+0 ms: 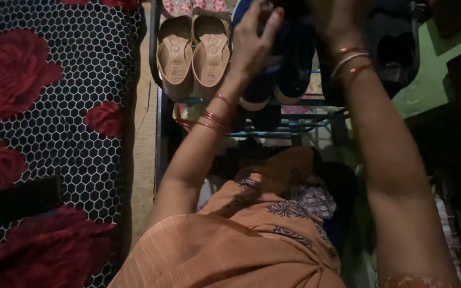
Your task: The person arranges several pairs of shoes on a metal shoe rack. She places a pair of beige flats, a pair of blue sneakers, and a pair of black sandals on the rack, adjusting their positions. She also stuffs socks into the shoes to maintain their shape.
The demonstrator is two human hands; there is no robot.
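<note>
Dim light fills a narrow gap between a bed and a green wall, where a dark metal-framed shoe rack (316, 125) stands at twelve o'clock from the person kneeling or crouching before it in an orange patterned garment (241, 250). At nine o'clock lies a bedspread printed with red roses on a black-and-white honeycomb ground (54, 122).

Both bare arms, ringed with thin red and metal bangles, reach up to the rack's top tier. The left hand (254, 40) rests on a dark blue sandal with a pale sole edge (294, 69), fingers curled over its near rim in a light grip. The right hand (340, 21) is at one o'clock, mostly cut off by the frame's top edge; whether its grip is clenched or released cannot be told, though it sits over the same dark footwear. Just beside the left hand, at eleven o'clock, a pair of tan moulded slippers with floral straps (193, 58) lies side by side, heels toward the camera. More dark shoes sit at two o'clock, too shadowed to make out.

Handling the sandal well here would seem to call for holding it by the sole edge with both hands, keeping it level, and steering clear of the tan pair touching close at its left so that nothing is nudged off the rails.
</note>
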